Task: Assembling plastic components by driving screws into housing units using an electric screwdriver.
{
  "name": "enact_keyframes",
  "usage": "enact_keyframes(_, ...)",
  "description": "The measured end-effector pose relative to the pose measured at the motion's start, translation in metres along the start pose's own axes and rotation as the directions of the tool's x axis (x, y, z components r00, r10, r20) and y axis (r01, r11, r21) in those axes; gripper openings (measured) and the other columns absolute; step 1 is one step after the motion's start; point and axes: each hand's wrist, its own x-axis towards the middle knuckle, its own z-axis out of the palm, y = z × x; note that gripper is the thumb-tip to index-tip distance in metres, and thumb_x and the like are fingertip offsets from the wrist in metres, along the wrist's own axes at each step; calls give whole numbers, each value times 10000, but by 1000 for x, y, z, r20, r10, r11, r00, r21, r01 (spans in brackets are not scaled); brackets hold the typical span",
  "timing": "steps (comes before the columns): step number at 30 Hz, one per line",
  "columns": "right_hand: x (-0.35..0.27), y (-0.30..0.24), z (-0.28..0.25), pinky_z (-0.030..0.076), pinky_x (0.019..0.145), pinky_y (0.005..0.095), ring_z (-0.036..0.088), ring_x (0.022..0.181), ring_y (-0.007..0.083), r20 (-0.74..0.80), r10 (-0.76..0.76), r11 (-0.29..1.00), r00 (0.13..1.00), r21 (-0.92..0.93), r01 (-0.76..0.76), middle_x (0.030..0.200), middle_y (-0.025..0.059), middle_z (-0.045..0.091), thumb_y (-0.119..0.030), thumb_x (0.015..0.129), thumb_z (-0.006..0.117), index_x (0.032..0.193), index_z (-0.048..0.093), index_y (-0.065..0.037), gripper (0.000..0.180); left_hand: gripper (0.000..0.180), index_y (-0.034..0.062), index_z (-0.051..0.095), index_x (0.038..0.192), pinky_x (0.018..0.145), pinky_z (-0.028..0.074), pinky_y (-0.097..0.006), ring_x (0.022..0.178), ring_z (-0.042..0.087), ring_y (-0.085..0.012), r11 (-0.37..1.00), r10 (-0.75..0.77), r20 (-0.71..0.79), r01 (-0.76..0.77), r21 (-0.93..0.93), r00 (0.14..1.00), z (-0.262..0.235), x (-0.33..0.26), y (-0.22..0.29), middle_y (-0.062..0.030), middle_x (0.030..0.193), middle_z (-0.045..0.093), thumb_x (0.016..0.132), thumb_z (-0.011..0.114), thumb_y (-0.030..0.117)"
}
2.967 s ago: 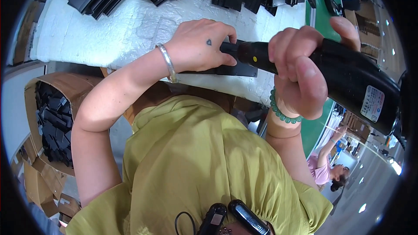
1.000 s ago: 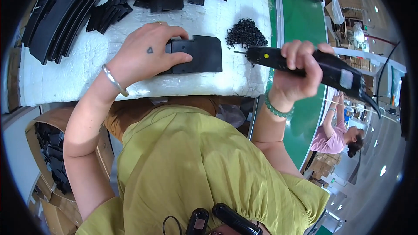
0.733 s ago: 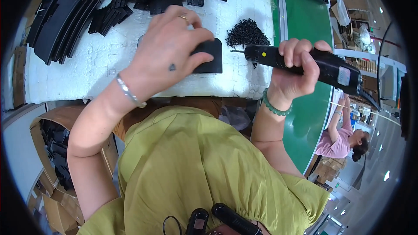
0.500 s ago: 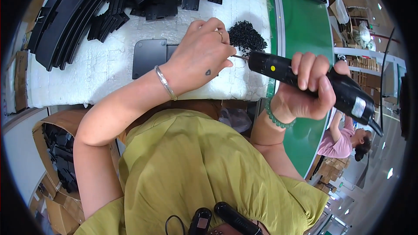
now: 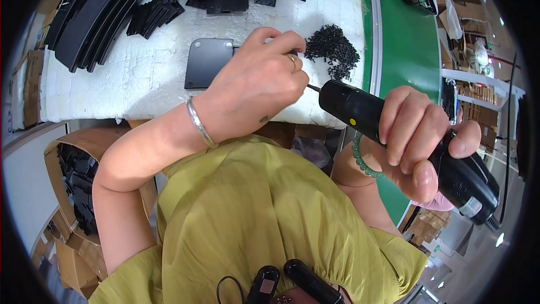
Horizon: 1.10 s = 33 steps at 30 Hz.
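1. Cardboard box [image 5: 90, 137], below bench [image 5: 140, 81] near-left corner: black parts [image 5: 79, 188] inside.
2. Screw heap [image 5: 333, 48], right edge.
3. Left grip [image 5: 259, 81] blocks part of black plate [image 5: 206, 67], mid-bench; hold unclear.
4. Right grip [image 5: 413, 143] wrapped round screwdriver [image 5: 351, 110], near-right corner.

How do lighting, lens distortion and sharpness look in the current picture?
Head view: fisheye bending appears to bow the stacked black panels, and the corners go black. Head view: the white work surface is brightly lit; a bright light glares at lower right. Head view: the right hand and power screwdriver look fairly sharp; distant boxes look softer.
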Motion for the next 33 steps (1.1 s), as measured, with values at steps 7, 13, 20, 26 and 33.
enact_keyframes(7,2,31,21,349,522,232,407,481,64,-47,10,986,999,167,-2,576,-50,424,-93,750,524,1085,430,-119,349,492,114,502,1231,951,362,-373,1094,464,-298,922,-296,-38,276,-271,954,-28,-21,-44,-121,1188,531,753,620,112)
enact_keyframes(13,0,37,35,362,534,263,400,481,99,-65,158,976,985,158,-146,581,-23,412,-76,752,489,1103,408,-123,364,485,85,553,1122,803,438,-371,939,545,-301,891,-424,60,428,-149,904,-3,-31,-51,-110,1029,597,746,665,371)
enact_keyframes(20,4,43,46,361,531,273,393,482,112,-29,192,972,981,146,-186,588,-6,410,-62,746,488,1087,378,-113,362,480,67,622,958,759,463,-390,865,602,-304,822,-520,274,562,-98,809,-5,-29,-49,-123,858,639,690,680,461)
enact_keyframes(26,10,45,60,356,508,290,392,476,133,4,206,975,979,82,-206,581,12,415,-53,740,536,958,336,-118,303,465,71,620,949,753,461,-389,870,601,-299,814,-521,242,562,-146,819,-1,-35,-51,-119,863,639,694,677,455)
enact_keyframes(33,13,46,69,347,481,283,390,461,136,40,241,970,970,10,-241,569,20,432,-32,717,565,901,334,-117,308,442,63,619,925,720,459,-396,825,605,-308,812,-517,242,560,-166,821,0,-37,-51,-116,796,632,700,673,440)
